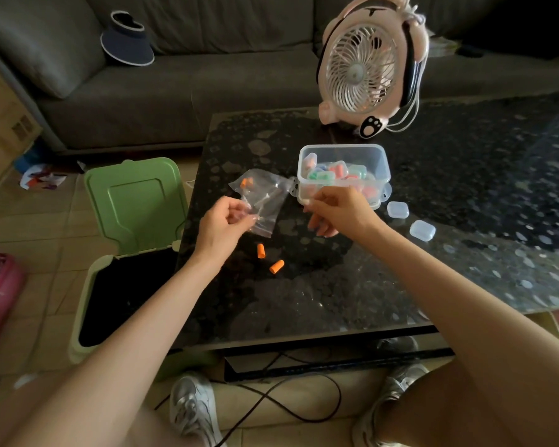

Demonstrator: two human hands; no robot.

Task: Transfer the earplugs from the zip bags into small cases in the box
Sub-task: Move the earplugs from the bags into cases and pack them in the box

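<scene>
My left hand (226, 222) pinches a clear zip bag (265, 217) above the dark table. Another clear zip bag (259, 185) lies behind it with an orange earplug (245, 181) inside. Two orange earplugs (260, 250) (277, 266) lie loose on the table below the bags. My right hand (338, 210) has its fingers curled in front of the clear plastic box (376, 156); whether it holds anything is hidden. The box holds several small cases with coloured earplugs. Two small clear cases (397, 210) (422, 230) sit on the table to the right of the box.
A pink desk fan (368, 66) stands at the back of the glass-topped table (336, 301). A green bin (133, 204) with its lid raised stands at the table's left edge. A grey sofa (207, 75) with a visor cap (126, 43) runs behind. Cables lie on the floor near my shoes.
</scene>
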